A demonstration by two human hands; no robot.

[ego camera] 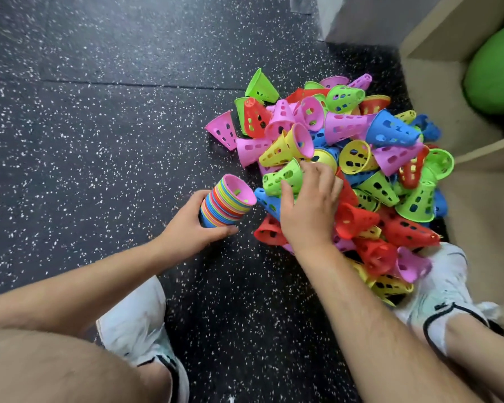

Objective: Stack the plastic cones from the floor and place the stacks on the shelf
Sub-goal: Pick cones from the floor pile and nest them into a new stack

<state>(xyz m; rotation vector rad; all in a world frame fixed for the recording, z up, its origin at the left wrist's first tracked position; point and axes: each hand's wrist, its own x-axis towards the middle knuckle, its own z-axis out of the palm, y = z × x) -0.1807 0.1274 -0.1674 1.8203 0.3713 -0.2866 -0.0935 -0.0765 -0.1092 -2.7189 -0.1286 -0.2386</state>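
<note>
1. The left hand grips a stack of nested cones, thumb and fingers curled round its lower part. The stack tilts up and to the right, a pink cone on top with its wide mouth open, just above the floor.
2. The right hand lies on the near edge of the pile of loose cones, fingers spread and lightly bent, thumb against a lime green cone. Whether it has actually taken hold of a cone cannot be told.
3. A blue cone lies between the stack and the right hand; a red cone sits just below that wrist.
4. The pile is a jumble of pink, yellow, green, blue and red perforated cones on the dark speckled floor, right against the wooden shelf.
5. A large green ball sits in an upper shelf compartment.
6. A white left shoe stands apart from the pile; the white right shoe touches its near end.
</note>
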